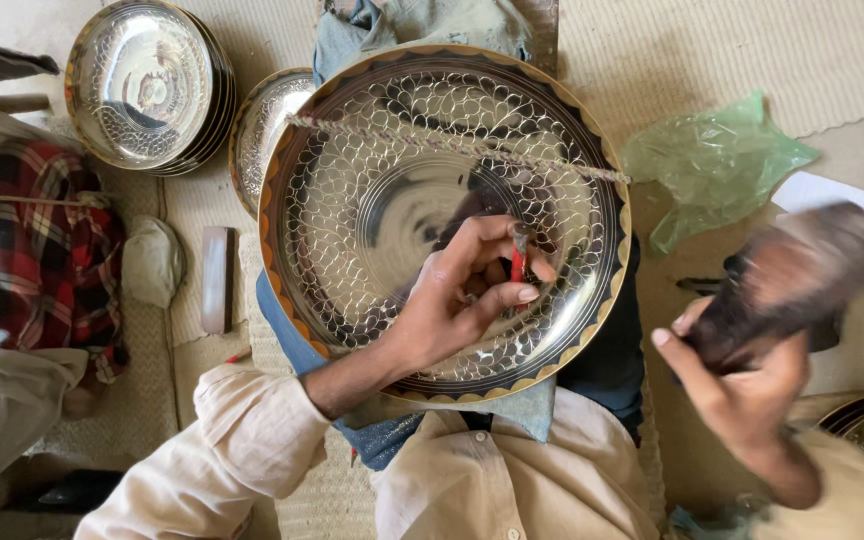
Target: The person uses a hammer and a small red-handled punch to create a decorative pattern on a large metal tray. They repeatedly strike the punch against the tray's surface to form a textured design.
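Observation:
A large round engraved metal tray (352, 150) with a scale pattern rests tilted on my lap, a twisted cord (452, 145) stretched across it. My left hand (462, 295) lies on the tray's inner surface and pinches a small chisel (518, 260) with a red shaft, its tip against the metal. Off the tray's right rim, my right hand (742, 390) is raised and grips a dark wooden mallet (802, 275), which is blurred by motion.
A stack of similar engraved trays (147, 85) sits at the upper left, another tray (262, 125) leaning behind the big one. A green plastic bag (712, 160) and white paper (822, 190) lie right. A person in a plaid cloth (32, 240) sits left, beside a small block (217, 278).

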